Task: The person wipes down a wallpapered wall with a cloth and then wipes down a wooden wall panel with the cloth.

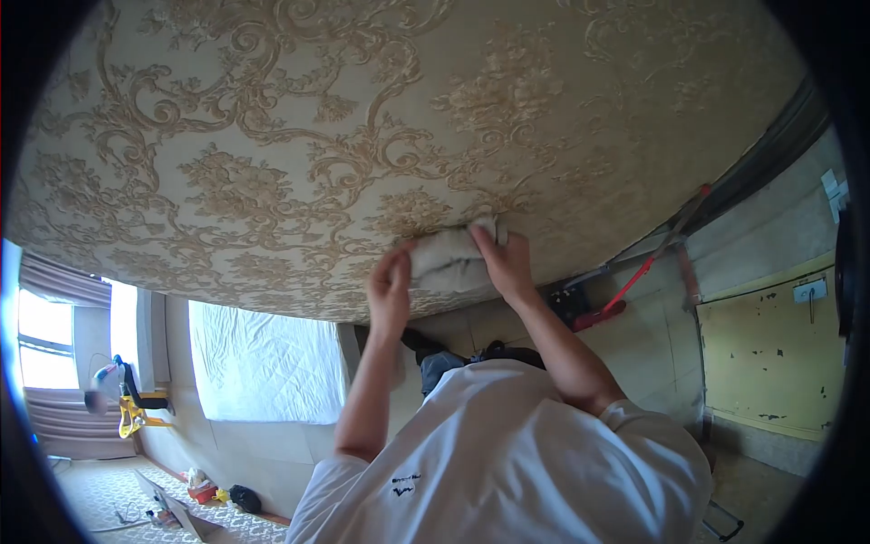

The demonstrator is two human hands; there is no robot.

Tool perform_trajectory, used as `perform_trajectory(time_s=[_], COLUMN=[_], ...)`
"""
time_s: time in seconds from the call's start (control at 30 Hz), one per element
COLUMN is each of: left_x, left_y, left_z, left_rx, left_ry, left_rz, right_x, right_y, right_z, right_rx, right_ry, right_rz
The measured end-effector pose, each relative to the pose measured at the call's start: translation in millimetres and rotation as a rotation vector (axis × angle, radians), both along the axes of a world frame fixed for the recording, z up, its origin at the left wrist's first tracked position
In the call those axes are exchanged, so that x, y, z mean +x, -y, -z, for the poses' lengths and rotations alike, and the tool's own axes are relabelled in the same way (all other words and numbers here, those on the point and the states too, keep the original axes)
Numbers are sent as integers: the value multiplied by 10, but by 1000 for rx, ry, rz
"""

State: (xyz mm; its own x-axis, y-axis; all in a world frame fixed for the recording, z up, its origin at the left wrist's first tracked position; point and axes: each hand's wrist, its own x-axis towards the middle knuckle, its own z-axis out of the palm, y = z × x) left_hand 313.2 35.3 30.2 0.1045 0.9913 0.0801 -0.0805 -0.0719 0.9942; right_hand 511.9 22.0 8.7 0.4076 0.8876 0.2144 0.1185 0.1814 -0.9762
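A folded beige cloth [444, 250] is held up in front of a wall covered in scroll-and-flower wallpaper [236, 177], its long axis running crosswise between a person's two hands, one end pointing left and the other, a little higher, pointing right toward the upper corner. A dark crease follows the cloth's length, and its lower layer sags below the fold; whether the cloth touches the wallpaper cannot be told from this angle. The left hand [390, 283] pinches the left end between thumb and fingers, slightly blurred, while the right hand [504, 263] has its grip clasped on the right end, thumb across the near face. Both bare forearms reach up from a white T-shirt [526, 453] with a small dark logo on the chest. Below the wallpaper at left, a white sheet [263, 363] covers a bed, with a bright window [45, 331] and gathered curtains [68, 422] beyond it. A dark bag [244, 498] lies on the patterned floor at lower left. To the right, a red bar [634, 281] stands aslant near a pale yellow panel [770, 354] with chipped paint
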Motion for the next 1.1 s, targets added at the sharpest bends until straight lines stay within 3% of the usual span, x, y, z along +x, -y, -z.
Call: perform_trajectory(time_s=[0.1,0.27,0.3,0.37,0.47,0.53,0.8,1.1], left_x=[-89,-234,-274,-259,-267,-267,-175,-180], left_y=[-84,-270,-287,-302,-339,-382,-228,-63], left_z=[-721,-1790,-1978,-2234,-2446,-2234,-495,1378], left_rx=[290,958,992,1102,1184,1084,405,-58], left_ry=[46,-47,18,36,51,1,-20,-21], left_rz=[-69,-252,-208,-227,-262,-270,-258,-125], right_x=[-60,-135,-151,-147,-149,-239,-283,-141], right_y=[14,-228,-252,-325,-420,-431,-179,6], right_z=[-1053,-2255,-2481,-2758,-2847,-2646,-1076,767], right_rx=[178,657,727,797,900,827,235,24], right_ry=[-19,114,134,154,4,14,9,181], right_rz=[-77,-61,-55,-51,-383,-101,-71,-92])
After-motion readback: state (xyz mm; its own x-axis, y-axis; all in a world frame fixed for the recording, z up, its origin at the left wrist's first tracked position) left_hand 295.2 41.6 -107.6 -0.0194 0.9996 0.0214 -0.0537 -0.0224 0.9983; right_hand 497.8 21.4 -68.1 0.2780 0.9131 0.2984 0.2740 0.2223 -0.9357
